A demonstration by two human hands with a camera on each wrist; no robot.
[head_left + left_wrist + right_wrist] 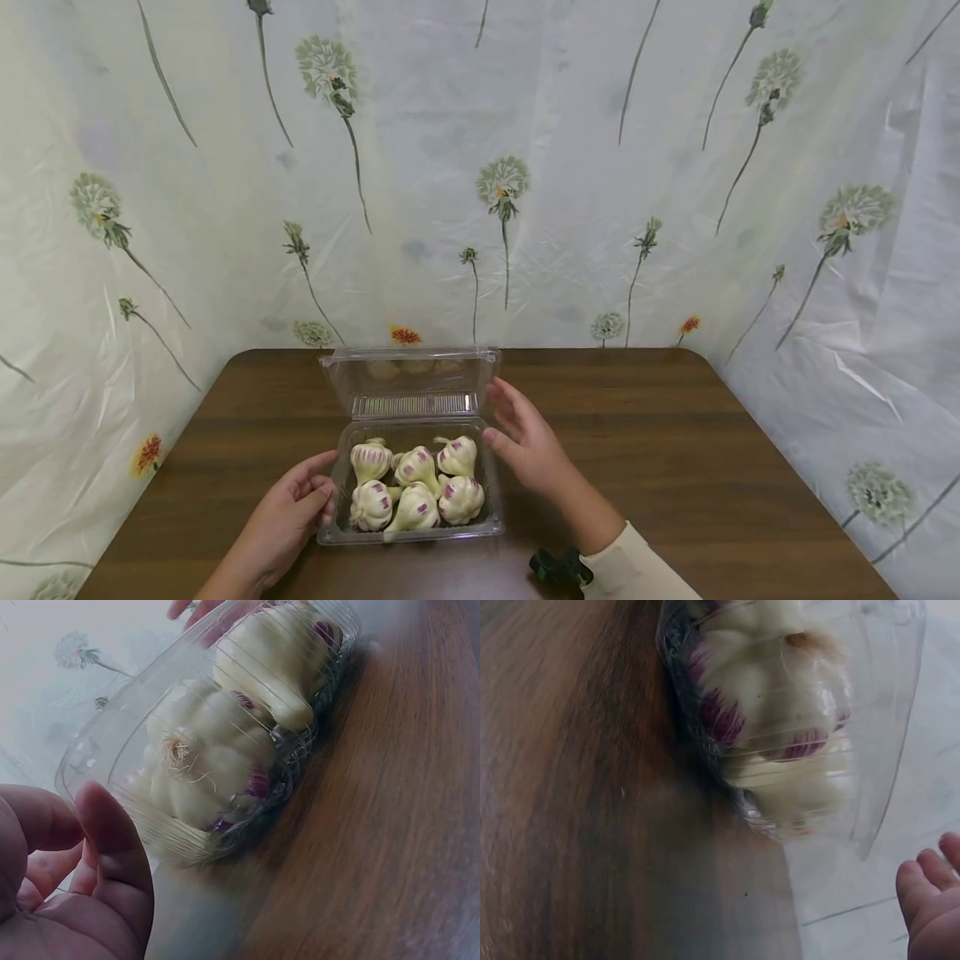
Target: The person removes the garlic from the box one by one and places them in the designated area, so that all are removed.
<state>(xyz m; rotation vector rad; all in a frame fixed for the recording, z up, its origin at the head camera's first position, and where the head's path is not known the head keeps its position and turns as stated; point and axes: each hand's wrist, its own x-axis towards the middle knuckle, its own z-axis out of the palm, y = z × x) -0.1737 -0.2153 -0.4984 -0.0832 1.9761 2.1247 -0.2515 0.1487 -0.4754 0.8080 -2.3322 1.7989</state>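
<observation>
On the brown wooden desk (637,417), a clear plastic box (465,534) is set with its lid (416,381) raised at the far side, and six garlic bulbs (415,467) are held inside in two rows of three. The box's left rim appears to be pinched between thumb and forefinger by the left grip (288,508); the right grip (528,446) is held spread beside the right rim and lid, and whether plastic is touched there cannot be told. The walls are judged thin, springy and slippery, easily dented if squeezed, with most weight likely supplied by the firm bulbs. The box is best held under the rim at both sides, the lid by its edge.
</observation>
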